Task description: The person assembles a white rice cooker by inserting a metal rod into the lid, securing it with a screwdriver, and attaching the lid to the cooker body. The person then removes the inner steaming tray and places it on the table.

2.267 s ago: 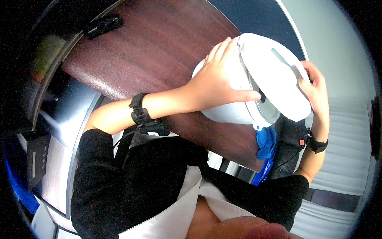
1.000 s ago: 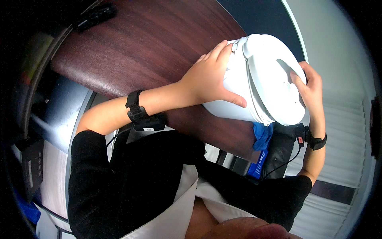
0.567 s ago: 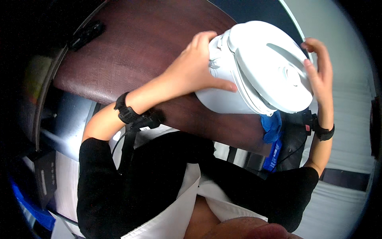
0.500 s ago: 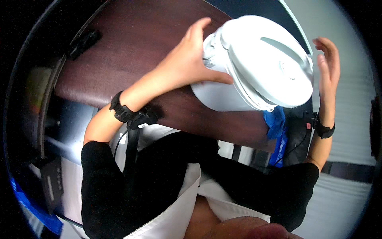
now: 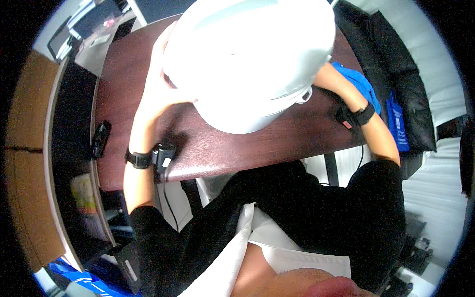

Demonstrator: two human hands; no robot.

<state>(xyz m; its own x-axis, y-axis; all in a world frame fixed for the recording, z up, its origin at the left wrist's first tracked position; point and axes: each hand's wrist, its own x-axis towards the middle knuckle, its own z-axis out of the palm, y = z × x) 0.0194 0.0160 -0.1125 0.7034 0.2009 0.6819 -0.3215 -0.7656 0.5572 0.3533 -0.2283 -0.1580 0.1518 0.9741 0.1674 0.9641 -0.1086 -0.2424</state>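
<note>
A large white container with a rounded lid [image 5: 257, 59] looms over the far part of the table. The lid is overexposed, and a small ring-shaped loop [image 5: 304, 95] sticks out at its right rim. Against the container's left side is my left hand [image 5: 162, 84], its thumb laid across the wall and its fingers curved round behind, partly hidden. My right hand [image 5: 324, 75] reaches in behind the right side; the container hides its fingers. Whether the base touches the table cannot be made out.
The dark reddish-brown table [image 5: 227, 153] carries a black object [image 5: 101, 139] near its left edge. A blue cloth [image 5: 358, 84] lies by my right forearm. Beyond the right side are a black sofa [image 5: 391, 54] and a blue bag [image 5: 397, 123]; a shelf unit [image 5: 74, 148] stands left.
My hands, held apart at either side of the container, have come in against it. The view has swung, so the container appears larger and further left.
</note>
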